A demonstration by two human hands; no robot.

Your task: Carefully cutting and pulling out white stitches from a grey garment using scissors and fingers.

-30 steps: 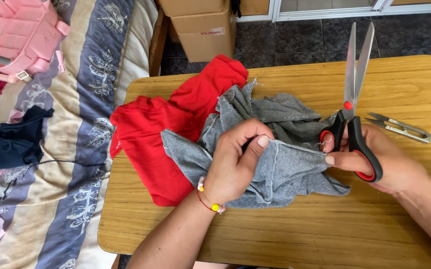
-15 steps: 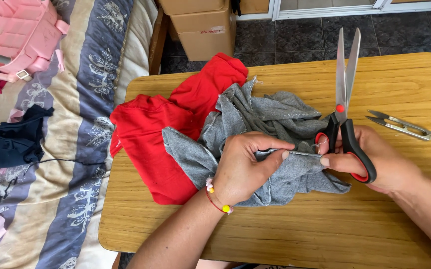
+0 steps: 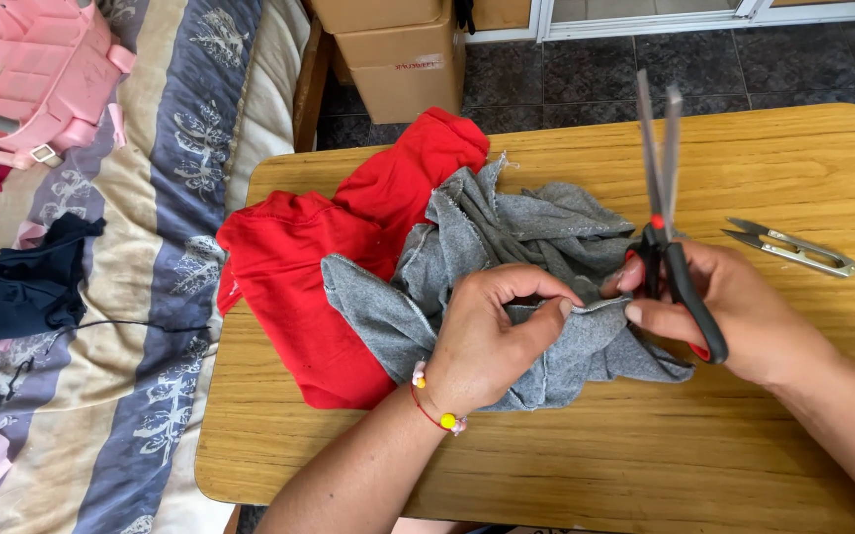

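Wooden table (image 3: pixel 566 465) carries a red garment (image 3: pixel 319 267) with our grey knit fabric (image 3: pixel 507 237) bunched on it. Our left hand (image 3: pixel 492 341) pinches its edge; our right hand (image 3: pixel 729 311) grips nearly closed scissors (image 3: pixel 667 213), blades upright. Thread snips (image 3: pixel 791 247) lie nearby.

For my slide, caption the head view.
Left hand pinches grey fabric while right hand holds scissors upright over a wooden table.

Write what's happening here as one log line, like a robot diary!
left hand: pinching grey knit fabric | right hand: gripping black-handled scissors, blades up, nearly closed | red cloth: under grey | wooden table
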